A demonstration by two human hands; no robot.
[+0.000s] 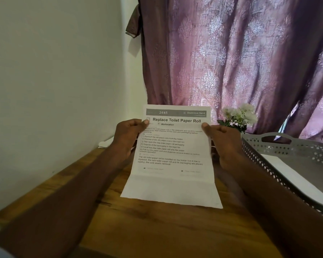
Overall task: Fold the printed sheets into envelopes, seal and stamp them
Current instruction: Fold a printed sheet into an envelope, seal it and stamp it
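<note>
1. White printed sheet (172, 157) headed "Replace Toilet Paper Roll", "2645", "Dexterous Hand", "Workstation", held up over the wooden table (157, 229).
2. Left hand (128, 138) and right hand (224, 144) pinch the sheet's side edges.
3. Grey perforated plastic tray (287, 148) sits right of the sheet.

Both bare forearms reach forward from the bottom corners, converging toward twelve o'clock. The left hand (128, 135) sits at about eleven o'clock, thumb on top and fingers curled behind, its grip pinching the printed sheet (171, 157) by the left edge. The right hand (223, 140) mirrors it at one o'clock, thumb pressed to the right edge, knuckles outward.
</note>
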